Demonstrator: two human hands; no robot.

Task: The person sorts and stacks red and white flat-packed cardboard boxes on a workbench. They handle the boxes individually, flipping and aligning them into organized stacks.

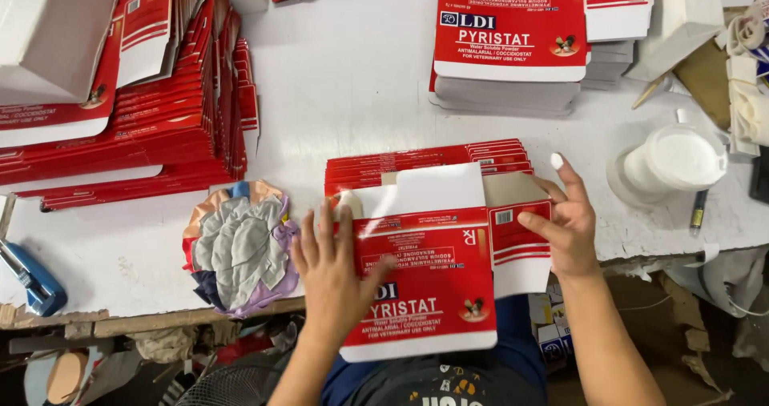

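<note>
**Red and white carton blank, pressed and folded at the table's near edge**

The red and white carton blank (428, 290) lies at lower centre of the frame, its bottom edge hanging past the front edge of the white table (352, 86). The left hand (332, 274) lies open on its left part, palm down, fingers spread. The right hand (569, 226) grips the carton's right side flap (521, 234), thumb on the printed face and fingers curled behind; one fingertip wears a white cap, possibly tape, though the view is too coarse to be sure.

Just above the carton, a fanned row of flat blanks (428, 162) lies partly under it. Left of the left hand sits a bundle of coloured rags (236, 246). A large leaning stack of red blanks (160, 110) fills the upper left of the frame. At upper right stands another pile of printed cartons (513, 42). Right of the right hand is a white plastic container (669, 166), with a pen (698, 211) just beside it. A blue tool (32, 282) rests at the far left edge.
</note>
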